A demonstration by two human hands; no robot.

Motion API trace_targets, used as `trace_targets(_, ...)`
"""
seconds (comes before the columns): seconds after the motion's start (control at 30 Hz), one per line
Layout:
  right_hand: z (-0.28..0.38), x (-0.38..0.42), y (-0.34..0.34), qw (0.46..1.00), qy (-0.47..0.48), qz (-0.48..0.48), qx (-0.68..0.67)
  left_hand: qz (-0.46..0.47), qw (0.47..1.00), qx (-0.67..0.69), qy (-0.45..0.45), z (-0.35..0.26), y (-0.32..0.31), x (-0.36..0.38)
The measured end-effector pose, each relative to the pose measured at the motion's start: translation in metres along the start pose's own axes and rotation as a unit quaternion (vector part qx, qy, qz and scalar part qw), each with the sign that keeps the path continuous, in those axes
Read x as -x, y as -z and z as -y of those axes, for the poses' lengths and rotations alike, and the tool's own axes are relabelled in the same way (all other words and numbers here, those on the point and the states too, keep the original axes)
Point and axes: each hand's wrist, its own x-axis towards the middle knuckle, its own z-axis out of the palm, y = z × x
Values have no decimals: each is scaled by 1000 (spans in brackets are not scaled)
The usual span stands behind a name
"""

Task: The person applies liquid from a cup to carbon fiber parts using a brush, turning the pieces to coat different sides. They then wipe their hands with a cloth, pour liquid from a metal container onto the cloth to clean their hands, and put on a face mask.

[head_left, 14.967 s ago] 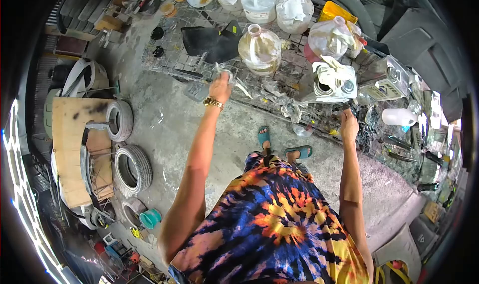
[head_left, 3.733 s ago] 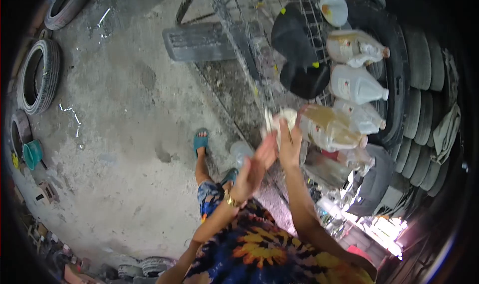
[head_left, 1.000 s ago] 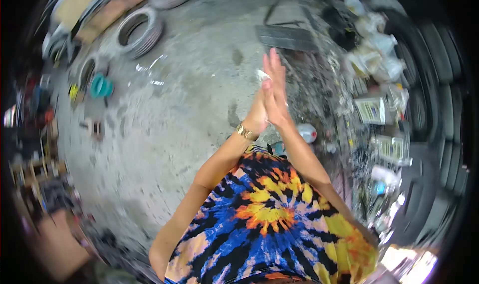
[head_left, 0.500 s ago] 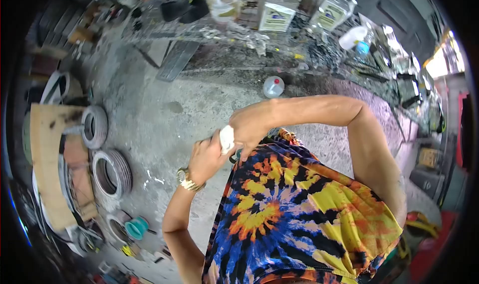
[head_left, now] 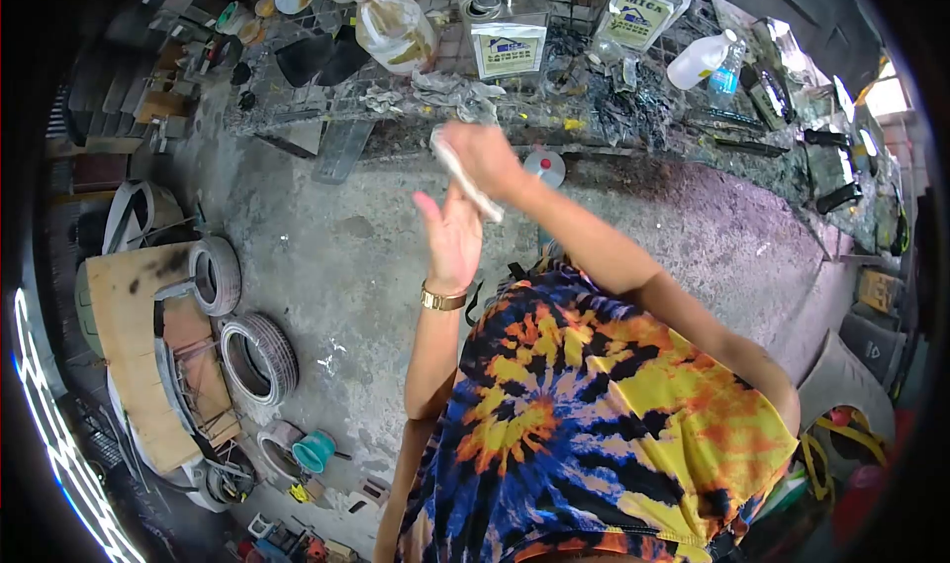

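My right hand [head_left: 482,159] is closed on a crumpled white cloth [head_left: 463,179], which hangs as a narrow strip below its fingers. Just under it my left hand [head_left: 455,244], with a gold watch [head_left: 442,298] on the wrist, is turned palm up with the thumb stretched out. The cloth lies over the left fingertips and hides them. Both hands are in the air before the front edge of a stained workbench [head_left: 554,133].
On the bench stand a lacquer thinner can [head_left: 508,53], a second metal can [head_left: 633,19], a plastic jug [head_left: 396,39] and a white bottle [head_left: 701,60]. A red-capped jug [head_left: 545,169] is on the floor. Tires [head_left: 259,358] and a brown board [head_left: 139,365] lie at left.
Both hands have moved up and away from my body, toward the bench. The white cloth, at first bunched between them, is now in my right hand across the left fingers, and the left palm has turned up.
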Motion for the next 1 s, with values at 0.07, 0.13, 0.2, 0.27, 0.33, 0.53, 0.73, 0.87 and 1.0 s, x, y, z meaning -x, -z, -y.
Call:
trace_targets(0.07,-27,-27,1,943,-167,-212,-194,67,996,-63,-15,-1,-4,7)
trace_targets(0.13,-65,-56,43,934,-126,-283,-179,220,969,-110,-21,-11,-12,39)
trace_targets(0.2,-86,-99,81,941,-191,-254,120,180,957,-224,-40,-33,-20,50)
trace_targets(0.27,-117,-127,100,951,-53,-274,136,119,936,-327,-49,-63,-39,51)
trace_targets(0.33,-156,-138,104,955,-36,-203,212,158,773,-608,-88,-105,-86,53)
trace_targets(0.53,-158,-140,106,969,-164,-59,177,115,548,-796,-230,-160,-204,79)
trace_targets(0.73,-172,-136,124,984,-6,-118,136,111,360,-881,-288,-138,-226,70)
trace_targets(0.87,-60,-114,112,991,47,-127,-18,143,546,-762,-317,-94,-203,52)
trace_targets(1.0,-34,-67,82,894,-105,110,-421,351,811,-359,-301,-77,-123,89)
